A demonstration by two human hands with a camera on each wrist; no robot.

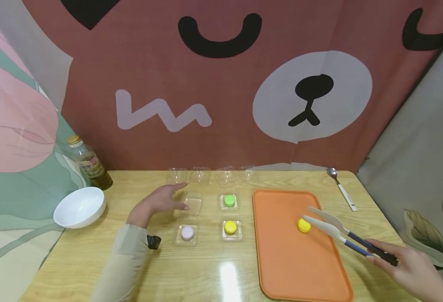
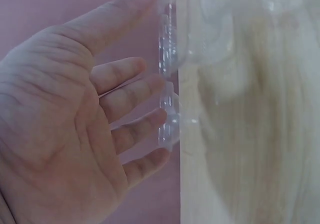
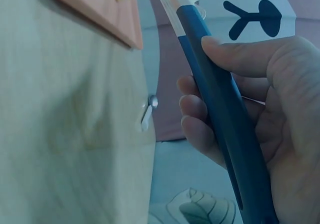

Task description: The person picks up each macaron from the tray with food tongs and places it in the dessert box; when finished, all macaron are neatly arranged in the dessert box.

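My left hand [image 1: 161,199] reaches with its fingers extended, thumb tip at the left edge of a clear plastic box [image 1: 195,205] that has nothing in it. In the left wrist view its palm shows, with nothing held. My right hand [image 1: 410,260] grips a pair of blue-handled tongs [image 1: 357,243]. Their pale, flat ends lie close over a yellow macaron [image 1: 303,226] on the orange tray [image 1: 297,268], overlapping its upper edge. Three more clear boxes hold a green macaron [image 1: 229,200], another yellow macaron [image 1: 230,227] and a lilac macaron [image 1: 187,233].
Several clear lids [image 1: 226,175] line the table's back edge. At the left stand a white bowl [image 1: 79,207] and a bottle of brown liquid [image 1: 93,167]. A white-handled spoon [image 1: 344,191] lies right of the tray. A printed curtain [image 1: 221,105] hangs behind the table.
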